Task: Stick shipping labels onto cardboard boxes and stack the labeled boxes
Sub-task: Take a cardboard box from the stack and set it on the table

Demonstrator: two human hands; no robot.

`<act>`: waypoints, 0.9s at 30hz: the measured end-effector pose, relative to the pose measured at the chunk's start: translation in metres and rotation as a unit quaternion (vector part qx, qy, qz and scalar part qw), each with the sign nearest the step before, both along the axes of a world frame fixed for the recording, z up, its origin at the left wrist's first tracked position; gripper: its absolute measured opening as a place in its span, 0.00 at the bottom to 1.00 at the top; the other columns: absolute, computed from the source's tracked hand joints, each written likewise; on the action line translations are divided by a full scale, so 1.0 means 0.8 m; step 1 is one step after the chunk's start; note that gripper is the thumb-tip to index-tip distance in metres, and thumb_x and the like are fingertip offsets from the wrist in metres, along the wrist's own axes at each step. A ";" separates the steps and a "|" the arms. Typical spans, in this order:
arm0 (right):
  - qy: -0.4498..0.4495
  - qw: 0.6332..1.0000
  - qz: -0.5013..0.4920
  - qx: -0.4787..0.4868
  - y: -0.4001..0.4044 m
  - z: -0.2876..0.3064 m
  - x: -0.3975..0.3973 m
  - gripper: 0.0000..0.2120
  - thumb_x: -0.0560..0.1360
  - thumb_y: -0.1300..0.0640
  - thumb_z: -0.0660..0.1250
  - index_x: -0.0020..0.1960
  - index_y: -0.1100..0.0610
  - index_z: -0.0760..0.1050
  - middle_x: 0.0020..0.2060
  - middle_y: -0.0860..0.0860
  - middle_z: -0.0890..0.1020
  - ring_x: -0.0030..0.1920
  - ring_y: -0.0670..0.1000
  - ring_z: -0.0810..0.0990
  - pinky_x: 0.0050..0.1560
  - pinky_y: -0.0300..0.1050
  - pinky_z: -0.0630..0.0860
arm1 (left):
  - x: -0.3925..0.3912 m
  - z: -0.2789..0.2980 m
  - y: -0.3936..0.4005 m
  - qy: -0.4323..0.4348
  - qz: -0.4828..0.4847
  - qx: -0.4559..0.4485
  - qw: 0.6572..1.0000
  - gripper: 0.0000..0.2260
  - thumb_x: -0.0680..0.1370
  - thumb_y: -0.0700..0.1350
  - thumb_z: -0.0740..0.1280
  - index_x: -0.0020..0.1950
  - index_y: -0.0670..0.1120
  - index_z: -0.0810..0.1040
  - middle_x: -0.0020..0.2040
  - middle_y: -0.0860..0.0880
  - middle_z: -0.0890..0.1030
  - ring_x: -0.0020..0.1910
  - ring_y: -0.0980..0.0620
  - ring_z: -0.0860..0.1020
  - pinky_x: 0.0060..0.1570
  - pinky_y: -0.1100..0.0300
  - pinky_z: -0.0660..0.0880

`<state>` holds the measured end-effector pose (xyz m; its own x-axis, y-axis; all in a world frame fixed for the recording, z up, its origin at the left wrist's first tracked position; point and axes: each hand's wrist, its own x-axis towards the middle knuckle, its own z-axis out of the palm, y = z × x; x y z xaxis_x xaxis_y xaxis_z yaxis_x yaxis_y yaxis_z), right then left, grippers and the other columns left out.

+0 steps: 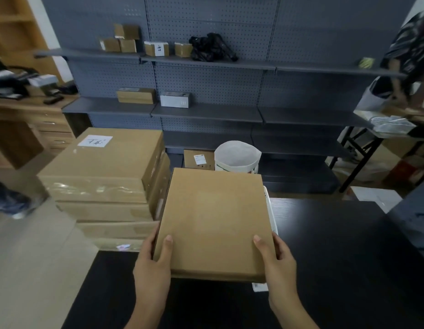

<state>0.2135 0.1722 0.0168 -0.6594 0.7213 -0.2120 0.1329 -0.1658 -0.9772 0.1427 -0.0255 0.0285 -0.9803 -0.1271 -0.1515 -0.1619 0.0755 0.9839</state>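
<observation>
Cardboard box [213, 222] above black table [336, 245], left hand [151, 264] and right hand [278, 262] fingers clamped on its sides

Stockroom/packing area: grey pegboard shelving [206, 110] w/ small cartons [156, 48], stacked boxes [104, 176] on floor.

I see through one wide-angle camera worn on the head, looking forward and down over the black table [324, 245]. It sits close above the table's near edge; beyond the far edge it faces grey pegboard shelving [206, 110]. Straight lines bend toward the frame's borders.
</observation>
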 end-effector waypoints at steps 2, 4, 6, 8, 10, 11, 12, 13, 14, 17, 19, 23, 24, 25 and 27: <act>0.001 1.000 0.015 0.003 -0.007 -0.007 0.033 0.18 0.72 0.51 0.72 0.59 0.45 0.71 0.51 0.42 0.78 0.52 0.47 0.78 0.55 0.49 0.75 | 0.036 -0.003 -0.008 0.011 0.011 -0.003 1.000 0.17 0.78 0.49 0.65 0.67 0.56 0.72 0.55 0.59 0.77 0.57 0.56 0.74 0.57 0.58 0.70; 0.002 1.000 0.028 0.007 -0.012 -0.013 0.066 0.17 0.72 0.50 0.72 0.59 0.45 0.72 0.51 0.42 0.78 0.52 0.45 0.77 0.54 0.48 0.75 | 0.074 -0.010 -0.018 0.014 0.023 -0.017 0.999 0.17 0.78 0.49 0.66 0.67 0.55 0.73 0.52 0.61 0.77 0.57 0.55 0.75 0.58 0.57 0.72; 0.001 0.999 0.039 0.007 -0.020 -0.020 0.098 0.16 0.73 0.51 0.72 0.58 0.45 0.72 0.52 0.42 0.79 0.52 0.44 0.77 0.54 0.47 0.75 | 0.109 -0.019 -0.030 0.013 0.028 -0.040 0.999 0.18 0.78 0.50 0.66 0.68 0.53 0.73 0.55 0.59 0.78 0.57 0.55 0.75 0.58 0.57 0.72; -0.005 0.999 0.052 0.008 -0.032 -0.028 0.127 0.16 0.73 0.50 0.71 0.58 0.44 0.72 0.52 0.42 0.79 0.53 0.45 0.78 0.55 0.48 0.75 | 0.139 -0.026 -0.043 0.008 0.025 -0.061 0.998 0.19 0.78 0.50 0.65 0.69 0.52 0.72 0.58 0.57 0.77 0.56 0.56 0.74 0.57 0.58 0.71; -0.012 0.998 0.062 0.010 -0.041 -0.037 0.149 0.17 0.73 0.50 0.71 0.60 0.45 0.72 0.54 0.43 0.79 0.54 0.45 0.78 0.57 0.49 0.76 | 0.163 -0.032 -0.054 0.004 0.026 -0.078 0.997 0.19 0.78 0.50 0.65 0.69 0.51 0.72 0.59 0.56 0.76 0.56 0.57 0.73 0.56 0.60 0.70; -0.016 0.998 0.066 0.011 -0.045 -0.043 0.157 0.17 0.73 0.50 0.71 0.61 0.47 0.73 0.55 0.44 0.79 0.55 0.45 0.78 0.58 0.49 0.76 | 0.171 -0.037 -0.059 0.005 0.028 -0.086 0.996 0.19 0.78 0.50 0.66 0.69 0.50 0.72 0.59 0.56 0.77 0.56 0.57 0.73 0.56 0.61 0.69; -0.020 0.997 0.072 0.012 -0.049 -0.048 0.162 0.18 0.74 0.51 0.71 0.62 0.49 0.73 0.56 0.45 0.79 0.55 0.45 0.78 0.59 0.48 0.75 | 0.177 -0.042 -0.064 0.005 0.030 -0.093 0.995 0.20 0.78 0.50 0.66 0.70 0.50 0.72 0.60 0.55 0.77 0.56 0.57 0.74 0.56 0.62 0.69; -0.025 0.996 0.079 0.013 -0.054 -0.053 0.165 0.19 0.74 0.51 0.71 0.63 0.51 0.73 0.57 0.46 0.79 0.56 0.45 0.78 0.60 0.48 0.75 | 0.181 -0.047 -0.069 0.005 0.033 -0.096 0.995 0.20 0.78 0.50 0.66 0.70 0.49 0.72 0.61 0.54 0.77 0.56 0.57 0.74 0.56 0.62 0.70; -0.030 0.996 0.087 0.013 -0.059 -0.059 0.167 0.20 0.74 0.51 0.70 0.65 0.52 0.72 0.57 0.46 0.79 0.56 0.45 0.78 0.60 0.47 0.75 | 0.184 -0.053 -0.074 0.004 0.035 -0.099 0.995 0.20 0.78 0.50 0.66 0.70 0.49 0.72 0.61 0.53 0.77 0.56 0.57 0.74 0.56 0.63 0.70; -0.042 0.994 0.101 0.014 -0.073 -0.080 0.164 0.22 0.75 0.52 0.70 0.67 0.53 0.71 0.58 0.46 0.79 0.56 0.44 0.78 0.58 0.43 0.74 | 0.184 -0.078 -0.087 0.003 0.049 -0.110 0.993 0.20 0.78 0.49 0.67 0.69 0.48 0.73 0.62 0.54 0.77 0.56 0.59 0.73 0.55 0.66 0.68; -0.060 0.993 0.104 0.014 -0.080 -0.095 0.158 0.22 0.75 0.53 0.69 0.67 0.54 0.70 0.58 0.48 0.78 0.56 0.46 0.77 0.58 0.43 0.73 | 0.179 -0.095 -0.095 -0.006 0.049 -0.113 0.992 0.20 0.78 0.49 0.67 0.69 0.48 0.73 0.63 0.54 0.77 0.56 0.60 0.73 0.56 0.66 0.68; -0.102 0.988 0.117 0.004 -0.086 -0.130 0.136 0.24 0.76 0.51 0.69 0.69 0.55 0.69 0.60 0.48 0.78 0.56 0.47 0.77 0.58 0.45 0.74 | 0.161 -0.136 -0.106 -0.038 0.033 -0.105 0.993 0.21 0.78 0.51 0.66 0.71 0.49 0.71 0.64 0.54 0.76 0.58 0.57 0.73 0.58 0.62 0.70; -0.108 0.987 0.117 0.000 -0.088 -0.139 0.131 0.23 0.76 0.51 0.69 0.69 0.55 0.69 0.59 0.48 0.78 0.55 0.45 0.77 0.57 0.44 0.73 | 0.157 -0.146 -0.108 -0.042 0.031 -0.103 0.993 0.22 0.78 0.51 0.66 0.71 0.50 0.71 0.63 0.54 0.76 0.58 0.57 0.74 0.58 0.61 0.70; -0.115 0.987 0.116 -0.003 -0.090 -0.147 0.126 0.23 0.76 0.51 0.68 0.69 0.54 0.69 0.59 0.48 0.78 0.54 0.45 0.77 0.55 0.43 0.73 | 0.152 -0.155 -0.109 -0.047 0.030 -0.101 0.993 0.22 0.78 0.51 0.66 0.71 0.50 0.70 0.63 0.54 0.76 0.58 0.57 0.74 0.58 0.61 0.70; -0.130 0.985 0.111 -0.008 -0.094 -0.164 0.118 0.24 0.76 0.51 0.68 0.69 0.54 0.68 0.59 0.48 0.78 0.54 0.45 0.77 0.55 0.43 0.72 | 0.144 -0.174 -0.112 -0.059 0.030 -0.096 0.993 0.21 0.78 0.51 0.66 0.71 0.49 0.71 0.62 0.54 0.77 0.58 0.57 0.74 0.58 0.62 0.70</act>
<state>0.3079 0.0967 -0.1145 -0.7226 0.5598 -0.4057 0.4137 -0.1200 -0.9025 0.2578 -0.1153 -0.1104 -0.9469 -0.2229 -0.2316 -0.2846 0.2467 0.9264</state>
